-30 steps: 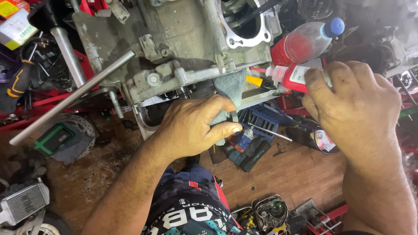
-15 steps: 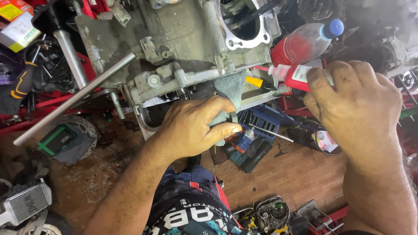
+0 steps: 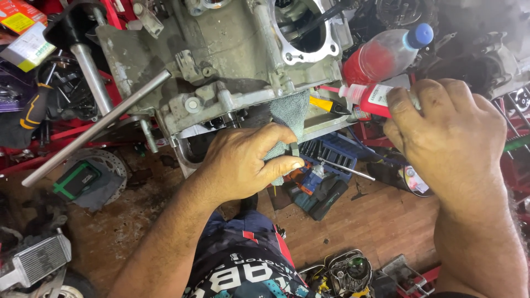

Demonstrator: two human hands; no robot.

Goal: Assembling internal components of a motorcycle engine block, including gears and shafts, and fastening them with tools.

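Left hand [image 3: 248, 163] sits at frame centre, fingers curled, pinching a grey-green cloth rag [image 3: 290, 118] against the lower edge of the grey cast-metal engine case [image 3: 221, 49]. A small dark piece shows between thumb and forefinger; can't tell what it is. The rag runs up from the fist and touches the case just below the round cylinder bore [image 3: 301, 30] at upper centre.

Right hand [image 3: 441, 138] is at right of frame, closed around a small red squeeze tube with white nozzle [image 3: 361, 95], nozzle pointing left toward the rag and case edge, near but not touching. Behind it, upper right, a clear plastic bottle with red liquid and blue cap [image 3: 386, 52] lies tilted.

A long grey metal bar [image 3: 94, 129] slants from lower left up to the case. Blue socket tray [image 3: 326, 152] lies on the brown wooden floor [image 3: 381, 221] below the hands. Silver finned radiator [image 3: 33, 262] sits in the lower left corner.
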